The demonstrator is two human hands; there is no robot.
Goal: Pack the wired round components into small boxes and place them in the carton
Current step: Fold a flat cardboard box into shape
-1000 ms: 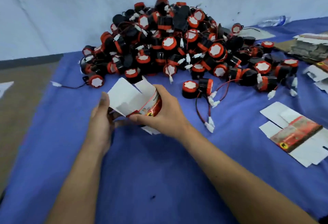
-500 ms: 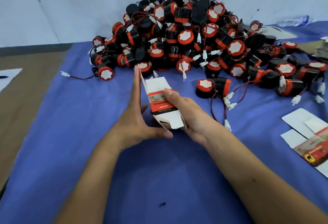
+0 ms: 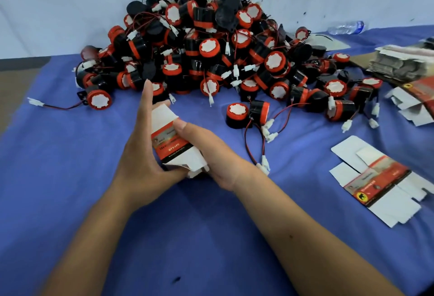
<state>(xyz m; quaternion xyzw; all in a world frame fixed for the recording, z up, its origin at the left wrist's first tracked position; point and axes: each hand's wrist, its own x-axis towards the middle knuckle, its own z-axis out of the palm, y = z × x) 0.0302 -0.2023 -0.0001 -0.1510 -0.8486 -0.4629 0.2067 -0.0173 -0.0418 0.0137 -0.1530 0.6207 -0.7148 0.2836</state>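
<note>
A small white and red box (image 3: 172, 142) is held between both hands above the blue cloth, its flaps loose at the top and bottom. My left hand (image 3: 143, 152) presses flat against the box's left side, fingers straight and pointing up, thumb under the bottom flap. My right hand (image 3: 206, 152) grips the box from the right, thumb on its printed face. Behind them rises a big pile of black and red round components (image 3: 206, 47) with red wires and white plugs. Two such components (image 3: 246, 114) lie apart just right of the box. No carton is in view.
A flat unfolded box blank (image 3: 380, 180) lies on the blue cloth (image 3: 70, 178) at the right. Another blank (image 3: 415, 103) and a stack of blanks (image 3: 399, 63) sit at the far right. A plastic bottle (image 3: 346, 27) lies by the wall. A loose component (image 3: 97, 99) lies left.
The box was turned from open flaps facing me to upright with its printed face up. My left hand flattened against its side, and the bottom flaps are being folded in.
</note>
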